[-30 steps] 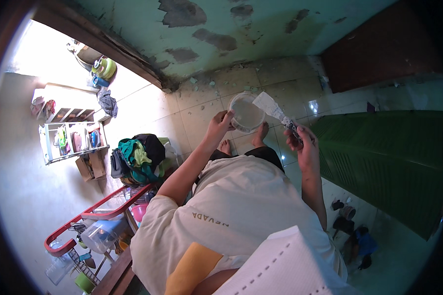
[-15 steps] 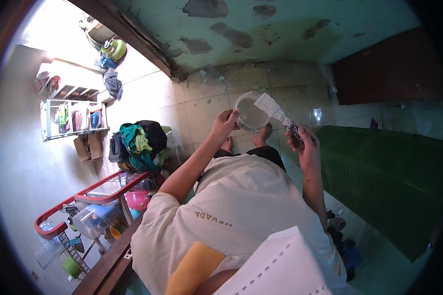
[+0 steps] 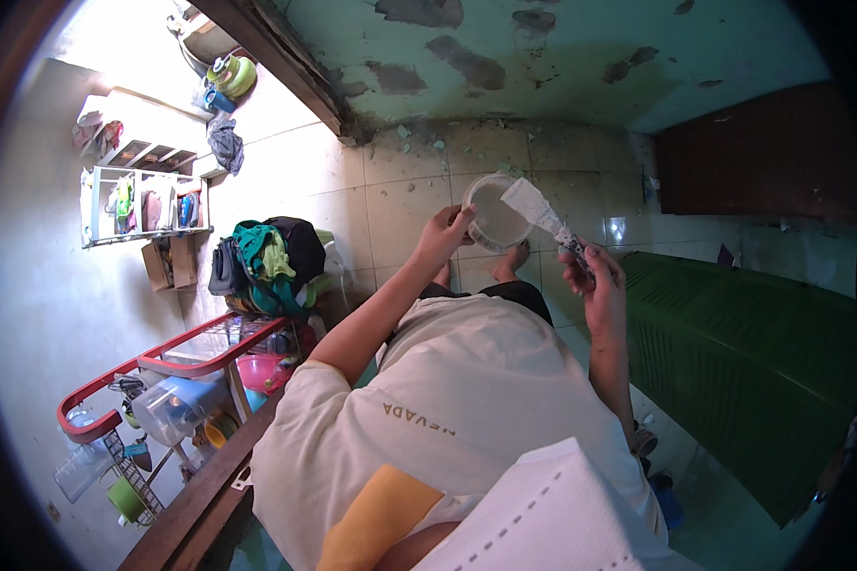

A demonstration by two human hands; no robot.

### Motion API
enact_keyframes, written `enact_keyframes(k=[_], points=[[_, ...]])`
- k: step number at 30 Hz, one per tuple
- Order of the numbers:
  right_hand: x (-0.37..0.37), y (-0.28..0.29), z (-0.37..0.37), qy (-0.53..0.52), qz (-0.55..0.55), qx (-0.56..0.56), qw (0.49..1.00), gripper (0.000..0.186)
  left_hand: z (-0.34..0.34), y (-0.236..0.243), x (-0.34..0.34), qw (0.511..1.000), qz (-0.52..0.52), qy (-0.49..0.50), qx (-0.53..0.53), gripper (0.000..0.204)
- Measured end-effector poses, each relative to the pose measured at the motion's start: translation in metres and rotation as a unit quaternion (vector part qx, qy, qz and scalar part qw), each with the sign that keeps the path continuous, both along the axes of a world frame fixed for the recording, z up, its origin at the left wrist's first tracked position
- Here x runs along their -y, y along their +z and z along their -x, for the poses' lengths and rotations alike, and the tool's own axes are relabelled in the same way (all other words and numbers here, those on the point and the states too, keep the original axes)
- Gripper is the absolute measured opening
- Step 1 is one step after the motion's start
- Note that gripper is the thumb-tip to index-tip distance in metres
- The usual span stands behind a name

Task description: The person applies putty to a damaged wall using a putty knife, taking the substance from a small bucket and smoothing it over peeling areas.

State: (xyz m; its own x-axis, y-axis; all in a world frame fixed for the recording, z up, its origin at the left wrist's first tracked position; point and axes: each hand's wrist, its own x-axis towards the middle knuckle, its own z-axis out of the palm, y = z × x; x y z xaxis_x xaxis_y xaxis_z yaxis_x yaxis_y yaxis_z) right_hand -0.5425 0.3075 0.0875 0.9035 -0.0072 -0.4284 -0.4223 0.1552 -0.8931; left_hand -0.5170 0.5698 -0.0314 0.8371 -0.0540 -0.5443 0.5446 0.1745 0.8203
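My left hand [image 3: 447,234] grips the near-left rim of a round, see-through plastic tub [image 3: 497,221], thumb over the edge. Whitish residue marks the tub's wall. In my right hand [image 3: 600,280] is a putty knife [image 3: 529,203], its fingers wrapped round the dark speckled handle. White paste coats the knife's blade, which points up and left over the tub's right rim. Whether blade and rim touch, I cannot tell. My bare feet [image 3: 512,262] show just below the tub.
Ahead stands a green wall [image 3: 581,90] with grey bare patches; paint flakes litter the tiled floor [image 3: 405,181] beneath it. A green ridged panel [image 3: 733,333] lies to my right, a brown board [image 3: 752,157] beyond. Piled clothes [image 3: 267,262] and a red-edged rack [image 3: 186,366] stand left.
The whole view has shifted slightly. The tub and the putty knife stay close together, still in the same hands, with the blade over the tub's right side.
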Motion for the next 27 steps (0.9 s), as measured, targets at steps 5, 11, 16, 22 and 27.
enact_keyframes(k=[5, 11, 16, 22, 27], points=[[-0.001, 0.003, -0.001, 0.005, 0.005, -0.001, 1.000, 0.036, -0.002, -0.006, -0.001, 1.000, -0.006, -0.007, 0.001, 0.054], [0.001, 0.003, -0.003, 0.015, 0.006, 0.003, 1.000, 0.036, -0.001, -0.010, -0.002, 1.000, -0.009, -0.002, 0.006, 0.057], [0.000, 0.005, -0.003, 0.014, 0.011, 0.006, 1.000, 0.036, 0.000, -0.011, -0.001, 1.000, -0.011, 0.004, 0.002, 0.056], [0.001, 0.004, -0.002, 0.013, 0.010, -0.005, 1.000, 0.033, 0.000, -0.008, 0.000, 1.000, -0.005, 0.005, -0.001, 0.051], [0.003, 0.003, 0.001, 0.007, 0.006, -0.004, 1.000, 0.032, 0.000, -0.007, 0.002, 1.000, 0.002, 0.019, -0.002, 0.050]])
